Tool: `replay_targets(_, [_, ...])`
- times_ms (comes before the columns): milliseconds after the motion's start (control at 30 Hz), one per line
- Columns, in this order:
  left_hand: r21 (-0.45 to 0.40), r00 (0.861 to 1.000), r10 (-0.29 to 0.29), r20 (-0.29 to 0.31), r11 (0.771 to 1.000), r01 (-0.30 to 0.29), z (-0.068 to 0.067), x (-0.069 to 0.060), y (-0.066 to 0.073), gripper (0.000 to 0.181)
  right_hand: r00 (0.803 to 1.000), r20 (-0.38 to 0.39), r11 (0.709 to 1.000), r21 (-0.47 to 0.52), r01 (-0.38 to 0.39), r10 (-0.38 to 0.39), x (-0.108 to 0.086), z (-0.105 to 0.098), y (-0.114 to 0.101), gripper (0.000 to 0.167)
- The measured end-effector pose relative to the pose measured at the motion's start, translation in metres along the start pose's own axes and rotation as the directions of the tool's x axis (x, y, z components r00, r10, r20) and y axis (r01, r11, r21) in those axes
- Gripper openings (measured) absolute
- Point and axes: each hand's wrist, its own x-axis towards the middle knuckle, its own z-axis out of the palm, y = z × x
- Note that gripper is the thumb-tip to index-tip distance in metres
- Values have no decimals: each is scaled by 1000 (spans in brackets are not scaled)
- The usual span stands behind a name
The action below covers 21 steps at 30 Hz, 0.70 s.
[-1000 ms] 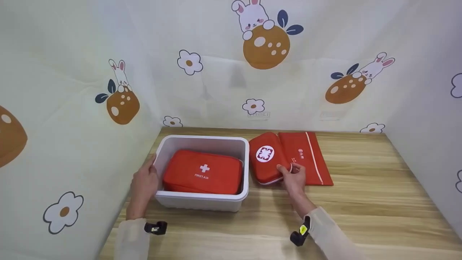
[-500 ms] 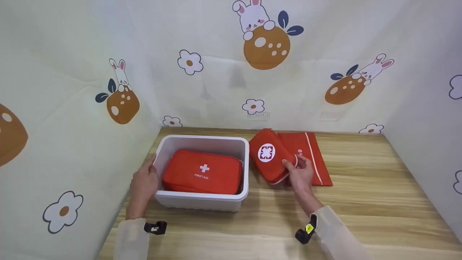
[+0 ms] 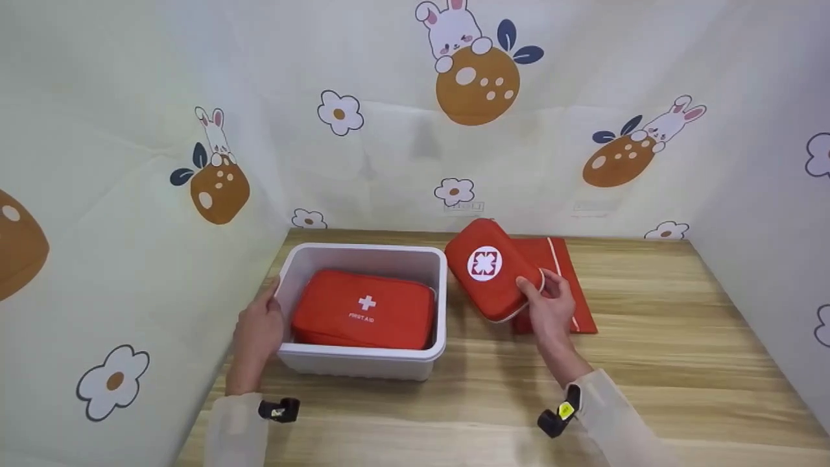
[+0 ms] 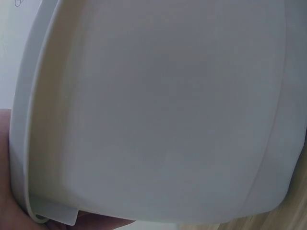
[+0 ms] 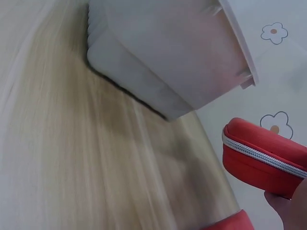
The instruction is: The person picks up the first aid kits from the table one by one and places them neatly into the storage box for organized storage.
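Note:
My right hand (image 3: 551, 310) pinches the near right corner of a red zip case (image 3: 463, 259) with a white round emblem. In the right wrist view the case (image 5: 268, 153) is raised off the table, its zip facing the camera. My left hand (image 3: 259, 327) grips the left rim of a white plastic bin (image 3: 363, 364); in the left wrist view, fingers curl under the bin's rim (image 4: 19, 158). Inside the bin lies a larger red first aid bag (image 3: 350, 324) with a white cross. Under the raised case, partly hidden, is a flat red pouch (image 3: 570, 279) with a white stripe.
Everything stands on a wood-grain table (image 3: 674, 337). Pale curtains (image 3: 382, 155) printed with rabbits, oranges and flowers close in the back and both sides. The bin's right wall stands just left of the raised case.
My right hand has lifted the zip case from the table and pouch, tilting it and shifting it slightly up and right. The left hand, bin and first aid bag have stayed put.

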Motion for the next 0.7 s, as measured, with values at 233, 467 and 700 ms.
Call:
replay_targets(233, [-5, 1000, 9, 5, 1000, -9, 0, 1, -1, 53, 998, 25, 996, 60, -61, 60, -1, -2, -15, 58])
replay_targets(467, [-15, 1000, 14, -6, 1000, -14, 0, 1, -1, 52, 999, 29, 989, 145, -44, 40, -7, 4, -29, 58])
replay_targets(700, [-6, 1000, 15, 4, 1000, -15, 1, 1, 0, 52, 999, 34, 980, 200, -20, 13, -15, 12, -42, 55])
